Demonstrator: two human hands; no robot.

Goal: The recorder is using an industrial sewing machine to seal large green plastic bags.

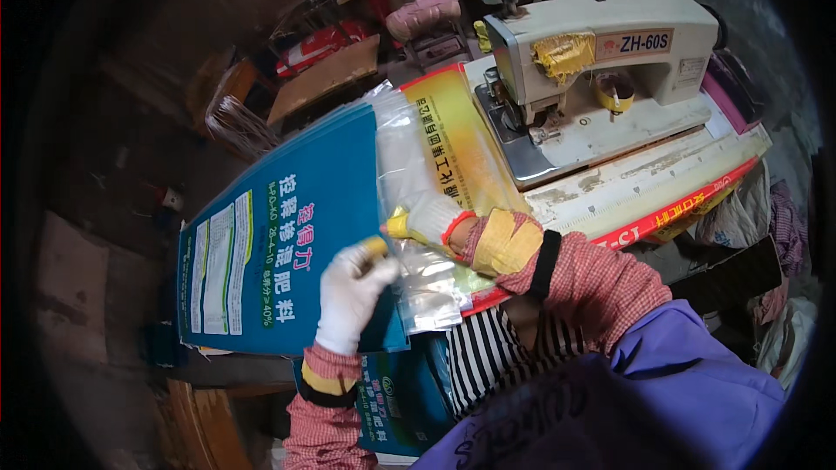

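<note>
A stack of teal printed woven sacks [335, 170] lies in front of me, with clear plastic liners [435, 300] sticking out along its right edge. My left hand [348, 292], in a white glove with yellow tape on a finger, is curled over the sacks near that edge. Its thumb lies close to the taped finger, and anything between them is too small to tell. Bent fingers on my right hand [428, 218], white-gloved with a red cuff, rest at the liners where they leave the teal sacks. Whatever its fingertips pinch is hidden.
A white industrial sewing machine [601, 61] stands at the right on a worn table, a yellow cup [615, 94] on its bed. Under the liners lies a yellow and red sack [461, 139]. Behind are a pink padded stool [424, 17] and a wooden board [324, 78].
</note>
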